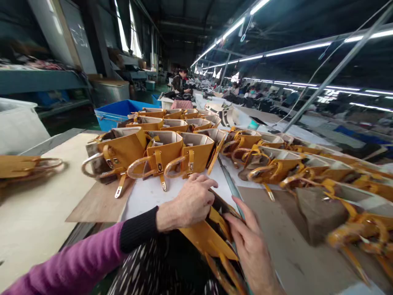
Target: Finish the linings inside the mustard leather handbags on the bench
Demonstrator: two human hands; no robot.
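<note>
My left hand (188, 203) is curled over the top edge of a mustard-yellow leather bag (211, 241) that rests at the table's near edge over my lap. My right hand (251, 246) lies against the bag's right side with its fingers stretched out and pressed on the leather. The bag's straps hang down toward my knees. Rows of matching yellow handbags (159, 153) with looped handles stand just beyond my hands.
More yellow bags (307, 168) lie tumbled along the right side of the worktable (153, 192). A lone bag (21, 168) lies at far left. A blue bin (116, 112) stands behind the rows. Other workers sit far down the line.
</note>
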